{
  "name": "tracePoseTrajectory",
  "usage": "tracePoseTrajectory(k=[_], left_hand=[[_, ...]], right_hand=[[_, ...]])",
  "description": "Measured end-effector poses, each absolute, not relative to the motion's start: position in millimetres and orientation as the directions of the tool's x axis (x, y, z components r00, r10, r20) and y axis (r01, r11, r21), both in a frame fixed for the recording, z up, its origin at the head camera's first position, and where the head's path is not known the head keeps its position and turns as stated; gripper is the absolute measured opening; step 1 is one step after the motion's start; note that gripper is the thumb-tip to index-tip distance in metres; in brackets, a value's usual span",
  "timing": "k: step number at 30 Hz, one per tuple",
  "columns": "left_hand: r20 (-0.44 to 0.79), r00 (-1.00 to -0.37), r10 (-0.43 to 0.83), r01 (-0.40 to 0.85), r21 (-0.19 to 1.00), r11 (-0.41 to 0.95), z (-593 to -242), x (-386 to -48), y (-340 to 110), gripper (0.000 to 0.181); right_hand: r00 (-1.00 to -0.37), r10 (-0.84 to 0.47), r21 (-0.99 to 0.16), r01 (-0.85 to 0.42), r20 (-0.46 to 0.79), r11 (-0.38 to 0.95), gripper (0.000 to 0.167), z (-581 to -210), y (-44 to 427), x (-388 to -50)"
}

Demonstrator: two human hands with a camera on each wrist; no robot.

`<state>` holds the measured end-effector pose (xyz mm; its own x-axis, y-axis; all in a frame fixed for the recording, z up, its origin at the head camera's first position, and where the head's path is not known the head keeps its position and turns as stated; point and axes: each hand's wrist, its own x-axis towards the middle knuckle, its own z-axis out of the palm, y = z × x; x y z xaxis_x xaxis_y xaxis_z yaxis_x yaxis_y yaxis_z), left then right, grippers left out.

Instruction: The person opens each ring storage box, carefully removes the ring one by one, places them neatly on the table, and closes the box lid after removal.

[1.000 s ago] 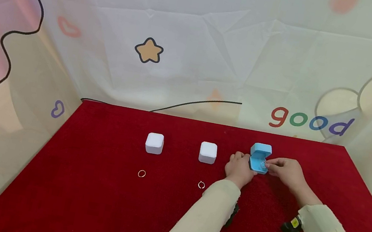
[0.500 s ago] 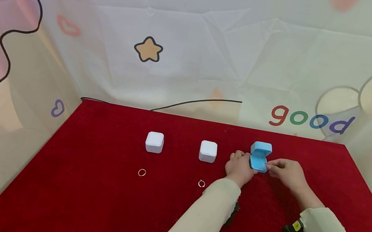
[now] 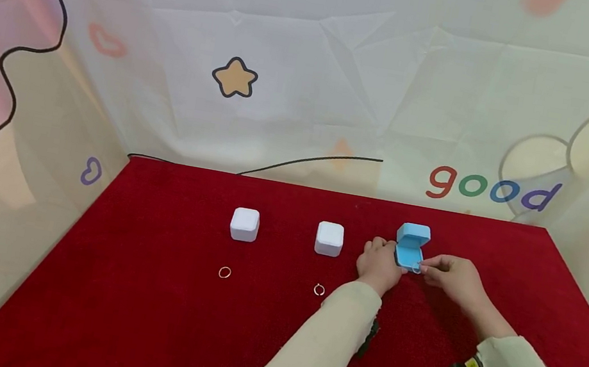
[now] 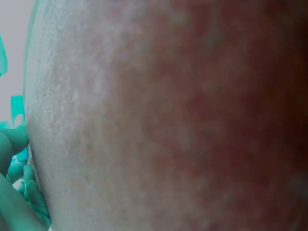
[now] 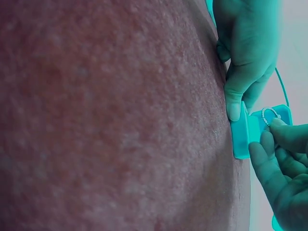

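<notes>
A light blue ring box (image 3: 413, 234) stands at the right back of the red table, its lid raised. My left hand (image 3: 379, 265) grips the box from the left; in the right wrist view its thumb (image 5: 234, 109) presses on the box's wall. Between thumb and fingertips, my right hand (image 3: 454, 278) pinches a ring (image 3: 416, 268) at the box's front right edge. The right wrist view shows this ring (image 5: 270, 115) as a pale, beaded-looking loop in front of the open box. In the left wrist view, the hands are only partly visible at the left edge.
Two white ring boxes (image 3: 245, 224) (image 3: 329, 239) stand closed to the left. In front of them lie a gold-coloured ring (image 3: 224, 272) and a second ring with a small gap (image 3: 319, 289). A printed cloth (image 3: 311, 82) hangs behind the red table (image 3: 132, 312).
The ring has come from inside the box to its front edge, pinched by my right hand, which has shifted slightly down. My left hand and the box have stayed in place.
</notes>
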<state>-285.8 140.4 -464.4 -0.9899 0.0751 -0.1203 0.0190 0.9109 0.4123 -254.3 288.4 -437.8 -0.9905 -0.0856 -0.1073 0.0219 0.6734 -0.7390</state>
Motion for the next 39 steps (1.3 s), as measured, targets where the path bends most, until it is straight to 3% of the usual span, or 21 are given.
tracePoseTrajectory(k=[39], left_hand=[[-0.132, -0.989, 0.068, 0.007, 0.413, 0.911, -465.9, -287.0, 142.2, 0.054]], right_hand=[[-0.977, -0.121, -0.769, 0.062, -0.178, 0.636, 0.025, -438.5, 283.4, -223.7]])
